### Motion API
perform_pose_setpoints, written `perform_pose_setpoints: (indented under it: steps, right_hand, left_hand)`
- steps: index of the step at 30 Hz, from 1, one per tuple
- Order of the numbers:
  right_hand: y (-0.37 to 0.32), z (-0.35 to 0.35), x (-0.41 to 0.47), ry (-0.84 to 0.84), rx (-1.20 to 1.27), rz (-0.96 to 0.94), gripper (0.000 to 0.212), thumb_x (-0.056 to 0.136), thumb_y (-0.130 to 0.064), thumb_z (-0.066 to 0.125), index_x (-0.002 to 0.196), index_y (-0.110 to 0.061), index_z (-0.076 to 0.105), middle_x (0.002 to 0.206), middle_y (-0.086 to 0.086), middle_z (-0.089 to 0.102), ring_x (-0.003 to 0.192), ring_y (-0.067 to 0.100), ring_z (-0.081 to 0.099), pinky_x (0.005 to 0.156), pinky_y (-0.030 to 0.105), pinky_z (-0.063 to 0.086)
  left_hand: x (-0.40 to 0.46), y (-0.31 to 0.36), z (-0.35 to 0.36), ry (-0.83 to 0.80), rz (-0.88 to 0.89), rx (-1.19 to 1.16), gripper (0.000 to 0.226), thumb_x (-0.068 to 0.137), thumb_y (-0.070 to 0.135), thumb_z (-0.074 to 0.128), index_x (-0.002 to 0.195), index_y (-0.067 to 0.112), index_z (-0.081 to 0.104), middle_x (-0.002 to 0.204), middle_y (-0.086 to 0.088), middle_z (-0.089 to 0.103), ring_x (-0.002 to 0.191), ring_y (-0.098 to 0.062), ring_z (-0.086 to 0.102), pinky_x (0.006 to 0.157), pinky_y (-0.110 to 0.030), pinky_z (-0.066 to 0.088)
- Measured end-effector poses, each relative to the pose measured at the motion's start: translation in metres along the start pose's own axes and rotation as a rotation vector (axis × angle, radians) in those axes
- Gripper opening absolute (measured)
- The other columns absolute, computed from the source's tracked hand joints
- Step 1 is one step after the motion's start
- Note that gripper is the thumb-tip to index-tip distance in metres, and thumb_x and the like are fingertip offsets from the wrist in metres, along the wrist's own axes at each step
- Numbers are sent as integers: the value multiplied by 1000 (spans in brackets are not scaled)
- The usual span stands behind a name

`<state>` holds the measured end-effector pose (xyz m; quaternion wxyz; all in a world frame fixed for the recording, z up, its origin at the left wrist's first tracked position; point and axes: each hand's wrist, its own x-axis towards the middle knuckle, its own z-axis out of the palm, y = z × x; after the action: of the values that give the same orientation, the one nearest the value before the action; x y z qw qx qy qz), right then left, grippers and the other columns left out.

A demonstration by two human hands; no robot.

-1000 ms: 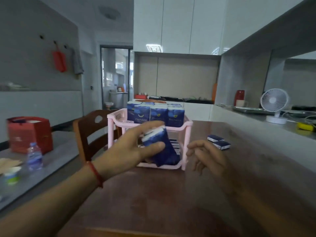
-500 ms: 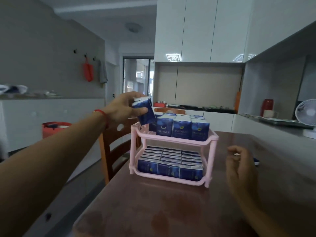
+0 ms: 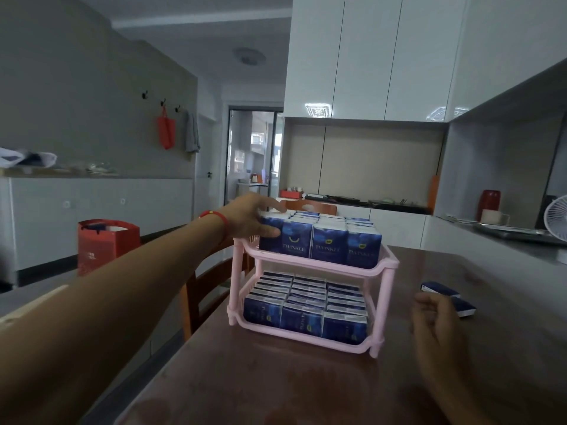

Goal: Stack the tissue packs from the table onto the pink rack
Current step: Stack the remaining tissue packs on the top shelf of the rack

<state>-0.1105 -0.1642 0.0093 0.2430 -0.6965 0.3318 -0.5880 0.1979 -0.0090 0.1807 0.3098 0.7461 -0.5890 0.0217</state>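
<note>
Risk: left hand (image 3: pixel 248 220) pinching tissue pack (image 3: pixel 270 233) at crowded left end of pink rack (image 3: pixel 389 265) top tier; could topple off edge. Right hand (image 3: pixel 435 326) loosely curled, empty, near table packs (image 3: pixel 440 291).

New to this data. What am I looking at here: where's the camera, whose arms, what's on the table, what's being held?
There is no robot here. One wide-angle camera sits on a person's head and looks forward and down, so the two arms reaching in from the bottom are that person's own.

The left hand reaches to the top tier of the pink rack, which has two tiers. Its fingers grip the leftmost front tissue pack in the upper row, thumb on the front and the other fingers over the top. Both tiers are packed with blue tissue packs.

The right hand hovers over the brown table, fingers loosely curled and holding nothing. Just beyond it two loose tissue packs lie flat on the table, not yet stacked.

In the background are a white fan on the counter and a red bag on the left.
</note>
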Motion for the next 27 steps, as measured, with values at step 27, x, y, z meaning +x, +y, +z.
perform_pose_setpoints:
  steps: [27]
  right_hand:
    - [47, -19, 37, 48, -9, 581, 27, 89, -35, 55, 110, -20, 64, 105, 12, 69, 91, 33, 65, 83, 46, 52]
  left_hand:
    - [-137, 109, 109, 637, 603, -166, 20, 73, -6, 57, 89, 7, 57, 90, 0, 52, 80, -13, 48, 71, -22, 41]
